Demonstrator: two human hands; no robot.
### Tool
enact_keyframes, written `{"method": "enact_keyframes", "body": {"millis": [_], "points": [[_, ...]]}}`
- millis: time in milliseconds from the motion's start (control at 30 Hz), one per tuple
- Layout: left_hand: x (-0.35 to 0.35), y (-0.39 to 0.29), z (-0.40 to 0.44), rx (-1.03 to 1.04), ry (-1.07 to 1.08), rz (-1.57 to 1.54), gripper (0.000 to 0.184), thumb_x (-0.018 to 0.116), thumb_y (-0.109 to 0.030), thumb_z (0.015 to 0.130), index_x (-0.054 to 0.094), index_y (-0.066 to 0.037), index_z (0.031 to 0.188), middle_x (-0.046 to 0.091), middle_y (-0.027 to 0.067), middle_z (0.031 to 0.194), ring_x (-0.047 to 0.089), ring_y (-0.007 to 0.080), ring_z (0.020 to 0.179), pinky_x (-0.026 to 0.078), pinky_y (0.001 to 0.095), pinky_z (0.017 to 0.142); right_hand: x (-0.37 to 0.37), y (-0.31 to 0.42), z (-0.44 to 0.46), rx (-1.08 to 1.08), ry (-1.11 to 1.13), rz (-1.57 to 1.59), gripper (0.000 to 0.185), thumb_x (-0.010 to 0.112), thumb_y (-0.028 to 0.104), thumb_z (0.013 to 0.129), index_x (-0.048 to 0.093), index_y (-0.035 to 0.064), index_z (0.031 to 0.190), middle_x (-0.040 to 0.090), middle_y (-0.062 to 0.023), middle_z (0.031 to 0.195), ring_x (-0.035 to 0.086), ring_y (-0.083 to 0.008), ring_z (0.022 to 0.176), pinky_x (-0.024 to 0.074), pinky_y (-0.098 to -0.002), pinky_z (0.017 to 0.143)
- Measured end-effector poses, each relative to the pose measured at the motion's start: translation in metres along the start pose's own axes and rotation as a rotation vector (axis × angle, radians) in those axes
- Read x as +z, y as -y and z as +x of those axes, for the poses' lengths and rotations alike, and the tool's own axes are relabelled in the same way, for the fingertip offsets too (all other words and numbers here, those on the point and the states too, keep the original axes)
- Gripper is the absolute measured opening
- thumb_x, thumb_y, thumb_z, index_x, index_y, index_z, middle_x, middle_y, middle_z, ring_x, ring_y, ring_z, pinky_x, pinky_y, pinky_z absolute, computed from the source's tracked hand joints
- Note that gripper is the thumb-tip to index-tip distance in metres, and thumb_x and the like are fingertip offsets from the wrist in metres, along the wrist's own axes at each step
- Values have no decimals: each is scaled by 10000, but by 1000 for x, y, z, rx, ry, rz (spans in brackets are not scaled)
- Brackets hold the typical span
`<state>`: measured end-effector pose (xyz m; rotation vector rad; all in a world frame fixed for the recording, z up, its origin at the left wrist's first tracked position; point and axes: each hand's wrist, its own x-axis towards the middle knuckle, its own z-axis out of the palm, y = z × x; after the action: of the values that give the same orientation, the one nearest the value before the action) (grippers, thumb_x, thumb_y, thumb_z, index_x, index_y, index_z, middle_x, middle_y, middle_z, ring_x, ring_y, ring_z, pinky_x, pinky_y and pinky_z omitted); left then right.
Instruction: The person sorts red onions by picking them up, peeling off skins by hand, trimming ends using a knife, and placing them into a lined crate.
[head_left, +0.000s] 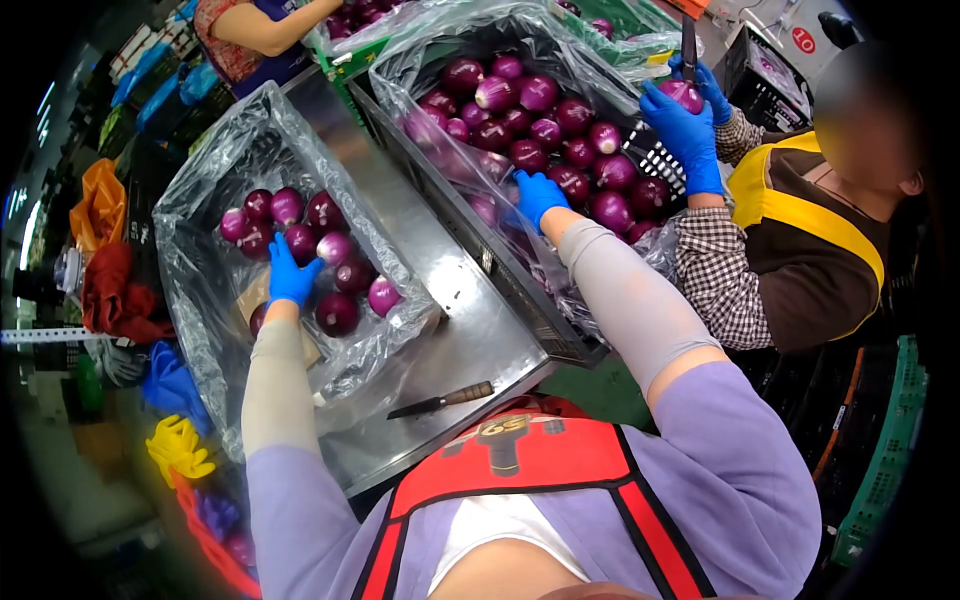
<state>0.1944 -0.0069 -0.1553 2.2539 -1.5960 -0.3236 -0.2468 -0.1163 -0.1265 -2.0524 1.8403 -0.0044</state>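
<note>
My left hand [289, 277], in a blue glove, reaches into the plastic-lined crate on the left. Its thumb and fingers are apart, with the fingertips against a red onion [300, 243]. Several more peeled, shiny onions [336, 314] lie around it. My right hand [538, 196], also gloved in blue, is at the near side of the fuller black crate [520, 300], over its clear liner and beside many red onions [528, 155]. Its fingers are partly hidden, so I cannot see whether they grip an onion.
A knife [440, 400] with a wooden handle lies on the steel table [440, 262] close to me. At right, a co-worker's blue-gloved hands [685, 135] hold an onion and a knife. Another person's arm [265, 28] is at the top left. Yellow gloves [178, 447] hang at lower left.
</note>
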Motion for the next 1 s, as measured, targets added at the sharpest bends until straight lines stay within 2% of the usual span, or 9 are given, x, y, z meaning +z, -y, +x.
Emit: {"method": "enact_keyframes", "body": {"millis": [300,467,533,667,733,800,867,967,1000], "points": [[-44,-132,-18,583,-378,-159,802,691,-136,745,293,-17,1432,324,233,1456,339,369,1338,288,383,1101,1,7,7,97,-38,-92,580,734,416,703,623,55,1143,557,-200,1213,564,-352,1112,481,-394,933],[-59,-167,-38,677,-351,-275,703,609,-18,755,344,-3,1406,341,222,1451,350,363,1336,287,401,1101,-15,-1,-2,93,-50,45,542,744,414,640,676,3,986,655,-225,1014,651,-314,954,522,-381,845],[-64,-166,-40,701,-384,-327,710,625,-22,751,348,-5,1405,349,219,1448,355,362,1333,283,399,1102,-33,0,1,40,-54,165,630,771,439,622,650,4,1061,646,-223,1050,638,-332,974,513,-389,859],[-65,-172,-46,689,-342,-450,688,636,-35,777,356,-13,1405,354,193,1452,347,334,1344,286,398,1100,-64,18,6,-238,-573,453,822,842,396,619,514,-10,1254,571,-203,1208,580,-302,1088,469,-386,920],[-65,-185,-57,580,-194,-702,690,642,-64,807,331,-40,1423,378,134,1441,453,241,1243,381,338,1023,-80,37,-8,-435,-604,778,822,843,349,645,475,-2,1290,523,-185,1251,538,-282,1134,458,-367,950],[-64,-202,-66,506,-27,-910,718,645,-65,811,298,-69,1440,381,121,1428,529,197,1103,442,309,935,-101,64,-45,-604,-416,1147,808,848,240,667,439,7,1323,508,-133,1264,519,-222,1140,459,-339,962],[-65,-225,-77,450,170,-1251,756,663,-70,807,269,-95,1452,374,111,1418,565,181,1001,472,302,872,-98,76,-65,-768,-393,1231,829,861,169,644,416,6,1325,485,-119,1289,499,-215,1162,459,-335,980],[-64,-240,-83,209,579,-1501,709,565,-439,887,265,-132,1452,408,101,1379,584,199,1022,480,292,844,-94,90,-93,-839,-238,1353,817,857,127,641,420,37,1324,465,-104,1309,491,-211,1182,443,-352,1008],[-58,-240,-81,116,723,-1594,719,524,-522,892,273,-141,1448,422,102,1370,581,203,1043,482,293,844,-92,87,-93,-862,-286,1154,799,843,80,646,421,47,1324,458,-98,1316,485,-212,1193,435,-360,1018]]}}
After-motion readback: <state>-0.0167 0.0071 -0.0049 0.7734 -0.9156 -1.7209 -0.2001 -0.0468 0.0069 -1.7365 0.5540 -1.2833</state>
